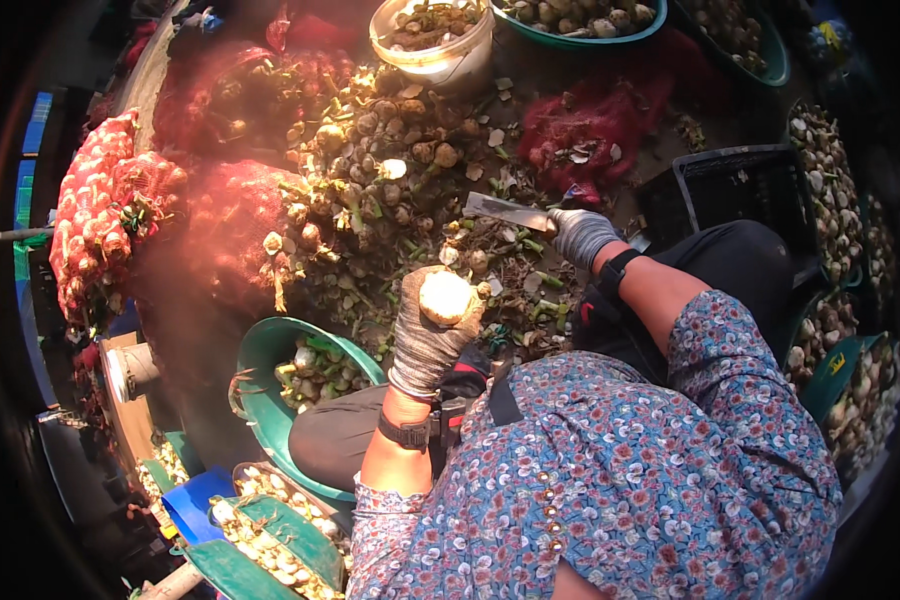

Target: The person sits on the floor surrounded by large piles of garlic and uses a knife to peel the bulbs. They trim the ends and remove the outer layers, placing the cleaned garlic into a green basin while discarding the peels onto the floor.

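Observation:
My left hand [425, 345], in a grey knit glove, is closed around a pale round garlic bulb [447, 298], bright in the sunlight. In my gloved right hand [582, 238] is a knife [508, 211] with a broad blade. The blade points left, above the heap and apart from the bulb. Beyond both hands spreads a heap of untrimmed garlic bulbs [370, 150] with dry stalks and roots. Cut stems and root trimmings [520, 270] lie between my hands and in front of my lap.
Red mesh sacks [240, 215] of bulbs stand left. A green basin [258, 400] with bulbs sits by my left knee. At the back are a white bucket [450, 60] and another green basin [580, 42]. A black crate [735, 155] stands right, beside piled bulbs [828, 190].

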Demonstrator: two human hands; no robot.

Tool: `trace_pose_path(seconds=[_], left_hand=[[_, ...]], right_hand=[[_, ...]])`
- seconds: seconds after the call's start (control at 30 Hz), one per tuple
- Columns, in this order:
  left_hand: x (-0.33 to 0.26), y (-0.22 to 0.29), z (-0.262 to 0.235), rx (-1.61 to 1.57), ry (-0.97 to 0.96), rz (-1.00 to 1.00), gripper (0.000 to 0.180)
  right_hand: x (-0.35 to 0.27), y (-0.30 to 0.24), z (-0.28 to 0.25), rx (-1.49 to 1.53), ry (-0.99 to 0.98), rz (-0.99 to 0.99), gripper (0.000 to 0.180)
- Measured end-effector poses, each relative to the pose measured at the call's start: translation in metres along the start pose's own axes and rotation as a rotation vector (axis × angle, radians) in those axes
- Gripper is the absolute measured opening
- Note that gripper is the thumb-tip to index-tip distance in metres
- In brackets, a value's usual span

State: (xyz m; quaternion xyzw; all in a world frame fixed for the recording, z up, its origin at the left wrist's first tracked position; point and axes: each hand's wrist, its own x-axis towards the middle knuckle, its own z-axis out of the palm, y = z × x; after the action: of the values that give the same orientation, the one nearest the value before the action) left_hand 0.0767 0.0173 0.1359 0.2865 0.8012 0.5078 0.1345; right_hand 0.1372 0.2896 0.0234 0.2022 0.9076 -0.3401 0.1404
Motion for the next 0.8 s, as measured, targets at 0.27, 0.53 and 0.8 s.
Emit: trace_pose_path(seconds=[0.27,0.53,0.8], left_hand=[[0.027,-0.009,0.018,0.486,-0.123,0.15,0.101],[0.025,-0.051,0.031,0.272,-0.242,-0.005,0.038],[0.025,-0.062,-0.005,0.889,-0.285,0.392,0.046]], right_hand=[[-0.032,-0.098,-0.012,1.212,-0.448,0.022,0.033],[-0.034,-0.086,-0.017,0.938,-0.158,-0.448,0.064],[-0.051,-0.099,-0.061,0.022,-0.151,-0.327,0.032]])
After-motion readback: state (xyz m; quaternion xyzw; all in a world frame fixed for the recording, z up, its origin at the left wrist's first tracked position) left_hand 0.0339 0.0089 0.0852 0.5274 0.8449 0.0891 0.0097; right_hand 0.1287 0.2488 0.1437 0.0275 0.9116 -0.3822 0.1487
